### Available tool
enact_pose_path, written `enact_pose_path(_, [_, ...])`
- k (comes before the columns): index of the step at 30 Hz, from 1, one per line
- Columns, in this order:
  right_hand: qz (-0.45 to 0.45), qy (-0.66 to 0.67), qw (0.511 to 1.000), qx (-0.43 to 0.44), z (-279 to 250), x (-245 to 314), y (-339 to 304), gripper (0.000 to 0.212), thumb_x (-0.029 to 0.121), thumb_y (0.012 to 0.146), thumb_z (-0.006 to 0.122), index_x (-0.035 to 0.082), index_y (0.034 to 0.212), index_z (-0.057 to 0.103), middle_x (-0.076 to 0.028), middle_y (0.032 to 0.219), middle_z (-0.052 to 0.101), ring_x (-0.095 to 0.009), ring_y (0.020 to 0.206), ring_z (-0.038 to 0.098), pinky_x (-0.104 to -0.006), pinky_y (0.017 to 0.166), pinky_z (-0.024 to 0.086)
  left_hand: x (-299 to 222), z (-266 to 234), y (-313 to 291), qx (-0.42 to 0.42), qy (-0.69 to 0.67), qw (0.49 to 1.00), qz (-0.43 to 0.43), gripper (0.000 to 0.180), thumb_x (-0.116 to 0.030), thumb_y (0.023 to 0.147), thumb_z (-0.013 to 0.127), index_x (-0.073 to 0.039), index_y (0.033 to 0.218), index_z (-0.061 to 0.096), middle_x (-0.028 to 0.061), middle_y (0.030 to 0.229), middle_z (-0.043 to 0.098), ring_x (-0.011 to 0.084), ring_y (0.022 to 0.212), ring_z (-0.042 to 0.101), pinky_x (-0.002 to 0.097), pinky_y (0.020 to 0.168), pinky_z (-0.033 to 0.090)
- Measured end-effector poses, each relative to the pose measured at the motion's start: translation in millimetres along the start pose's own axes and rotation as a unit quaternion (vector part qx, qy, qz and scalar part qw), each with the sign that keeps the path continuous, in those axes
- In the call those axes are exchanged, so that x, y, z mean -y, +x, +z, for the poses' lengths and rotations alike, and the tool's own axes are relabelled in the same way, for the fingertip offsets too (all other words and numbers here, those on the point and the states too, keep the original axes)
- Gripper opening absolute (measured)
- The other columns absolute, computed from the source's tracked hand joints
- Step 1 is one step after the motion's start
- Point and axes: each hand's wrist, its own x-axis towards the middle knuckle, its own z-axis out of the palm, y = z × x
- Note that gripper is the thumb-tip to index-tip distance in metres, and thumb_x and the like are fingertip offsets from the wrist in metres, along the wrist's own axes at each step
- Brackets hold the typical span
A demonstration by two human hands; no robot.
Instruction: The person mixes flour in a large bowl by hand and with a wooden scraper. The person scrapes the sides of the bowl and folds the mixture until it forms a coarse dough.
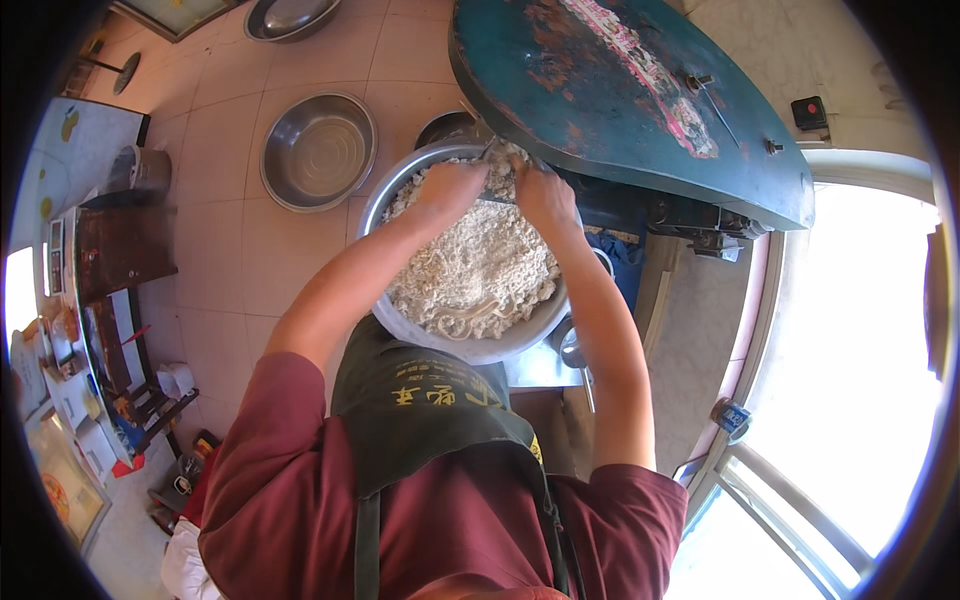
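A large metal basin full of pale, crumbly flour dough is in front of my apron, just below the green machine. Both my hands are over its far part. My left hand is curled, knuckles up, at the far left of the dough. To the right, my right hand is bent the same way near the far rim. Between them is a clump of rough dough and a thin dark edge I cannot identify. The fingertips of both hands are hidden, so what they grip is unclear.
A big green machine with worn paint overhangs the basin's far right. On the tiled floor stand a metal basin and another basin farther off. A ladle is by the basin's right side. A cluttered shelf lies left.
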Motion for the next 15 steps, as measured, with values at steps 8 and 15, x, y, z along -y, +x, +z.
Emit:
enact_pose_path(8, [-0.094, 0.013, 0.993, -0.076, -19.1, 2.8, -51.2, 0.039, 0.030, 0.100, 0.049, -0.005, 0.103, 0.064, -0.028, 0.083, 0.069, -0.048, 0.075, 0.068, -0.0549, 0.069, 0.056, 9.9, 3.5, 0.1, 0.003, 0.007, 1.000, 0.013, 0.012, -0.015, 0.090, 0.058, -0.005, 0.090, 0.064, 0.0205, 0.074, 0.067, 0.0389, 0.070, 0.067, 0.0511, 0.063, 0.051])
enact_pose_path(15, [-0.060, -0.044, 0.997, -0.009, -29.2, 21.6, -22.0, 0.034, 0.016, 0.095, 0.049, 0.005, 0.125, 0.059, -0.022, 0.079, 0.070, -0.039, 0.074, 0.071, -0.0487, 0.062, 0.058, 4.7, -0.9, -4.8, 0.044, 0.009, 0.999, -0.012, 0.019, -0.013, 0.096, 0.049, 0.000, 0.101, 0.063, 0.0233, 0.082, 0.068, 0.0406, 0.081, 0.069, 0.0511, 0.071, 0.054])
